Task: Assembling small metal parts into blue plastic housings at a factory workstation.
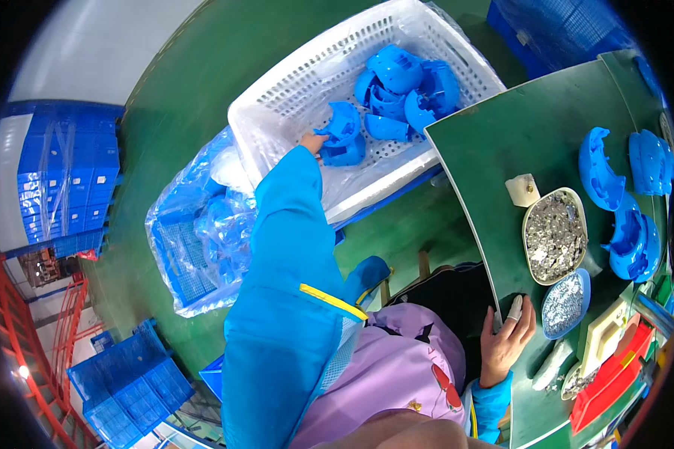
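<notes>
L hand (314, 141) fingers grasp 1 blue shell (342, 124) (white basket (277, 112)); R hand (506, 340) released.

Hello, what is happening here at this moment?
A person in a blue jacket reaches the left hand into a white basket and touches a blue plastic shell; more shells lie piled there. The right hand rests open on the green table, beside trays of small metal parts.

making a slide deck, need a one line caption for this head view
Left hand grasps a blue plastic shell in the white basket; right hand rests on the green table.
</notes>
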{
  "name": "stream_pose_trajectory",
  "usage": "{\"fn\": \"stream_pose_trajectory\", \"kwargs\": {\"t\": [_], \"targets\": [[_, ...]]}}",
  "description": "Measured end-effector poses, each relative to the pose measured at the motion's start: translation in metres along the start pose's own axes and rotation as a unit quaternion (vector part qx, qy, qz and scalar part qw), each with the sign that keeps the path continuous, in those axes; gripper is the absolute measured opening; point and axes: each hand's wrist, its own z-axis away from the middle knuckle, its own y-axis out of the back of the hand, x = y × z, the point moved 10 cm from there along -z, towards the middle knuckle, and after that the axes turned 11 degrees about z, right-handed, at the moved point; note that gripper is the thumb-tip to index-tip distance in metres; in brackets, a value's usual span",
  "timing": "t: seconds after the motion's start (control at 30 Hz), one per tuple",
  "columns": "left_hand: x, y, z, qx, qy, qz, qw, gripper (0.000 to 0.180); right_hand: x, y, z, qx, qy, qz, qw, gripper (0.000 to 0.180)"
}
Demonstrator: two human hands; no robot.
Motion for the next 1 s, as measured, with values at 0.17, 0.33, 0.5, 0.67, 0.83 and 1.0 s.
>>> {"fn": "stream_pose_trajectory", "kwargs": {"t": [0.17,0.33,0.5,0.67,0.83,1.0], "targets": [[0.048,-0.038,0.019,-0.057,-0.130,-0.062,0.988,0.047,0.004,0.007,-0.004,-0.031,-0.030,0.005,0.999,0.058],[0.103,-0.008,0.063,-0.037,-0.347,-0.149,0.925,0.023,0.004,0.003,-0.012,-0.033,-0.001,-0.058,0.998,0.059],[0.228,0.006,0.229,-0.128,-0.437,-0.090,0.886,0.026,0.012,0.009,-0.003,-0.022,0.009,-0.067,0.997,0.057],[0.302,-0.051,0.401,-0.271,-0.515,0.021,0.813,0.033,0.019,0.017,0.005,-0.021,0.005,-0.068,0.997,0.052],[0.288,-0.304,0.532,-0.423,-0.678,-0.027,0.600,0.034,0.021,0.007,0.005,-0.035,0.006,-0.057,0.998,0.047],[0.262,-0.455,0.569,-0.539,-0.273,0.034,0.796,0.026,0.016,0.016,0.006,0.013,0.027,-0.079,0.996,0.052]]}}
